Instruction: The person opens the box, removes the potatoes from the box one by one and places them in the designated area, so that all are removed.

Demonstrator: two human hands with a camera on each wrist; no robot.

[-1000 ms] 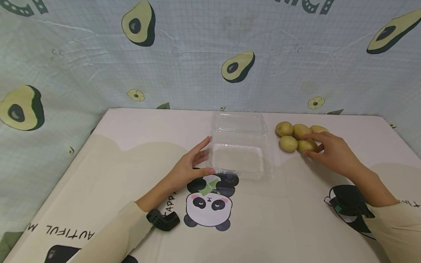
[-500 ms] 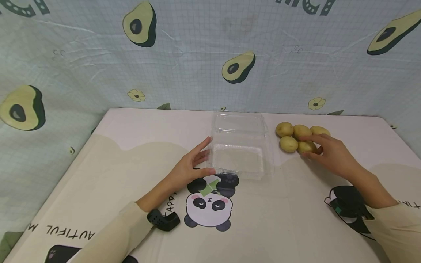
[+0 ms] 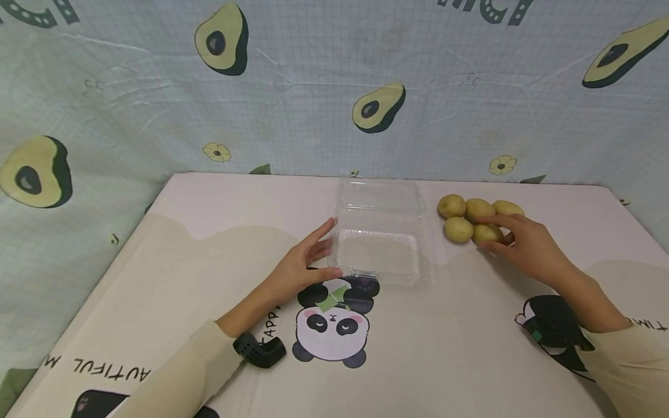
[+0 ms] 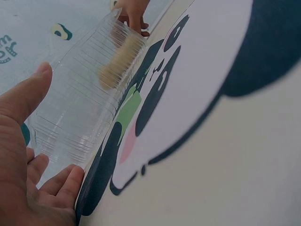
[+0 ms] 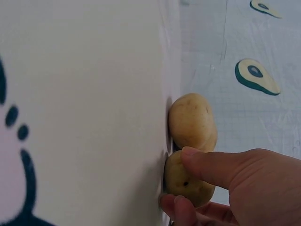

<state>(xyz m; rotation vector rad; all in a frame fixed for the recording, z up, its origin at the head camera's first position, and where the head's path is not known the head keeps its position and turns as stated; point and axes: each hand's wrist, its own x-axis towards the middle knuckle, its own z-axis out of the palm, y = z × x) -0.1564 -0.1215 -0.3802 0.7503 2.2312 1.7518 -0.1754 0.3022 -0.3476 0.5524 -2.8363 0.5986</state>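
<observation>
A clear plastic clamshell container (image 3: pixel 377 255) lies with its lid folded back on the table. My left hand (image 3: pixel 298 268) is spread along its left side, thumb at the front corner and fingertips at the left edge. In the left wrist view the same hand (image 4: pixel 23 155) has its fingers beside the ribbed wall. To the right, several yellow potatoes (image 3: pixel 458 230) sit in a close cluster. My right hand (image 3: pixel 530 244) holds the front right potato (image 3: pixel 486 233), partly hiding it. In the right wrist view, thumb and fingers lie on opposite sides of that potato (image 5: pixel 181 181).
The table (image 3: pixel 444 348) has a printed cover with a panda figure (image 3: pixel 331 331) in front of the container. Behind it hangs an avocado-patterned curtain (image 3: pixel 292 116). A black device (image 3: pixel 259 350) is strapped to the left wrist.
Both hands hold nearly the same places as a second ago. The container and potatoes have not visibly moved.
</observation>
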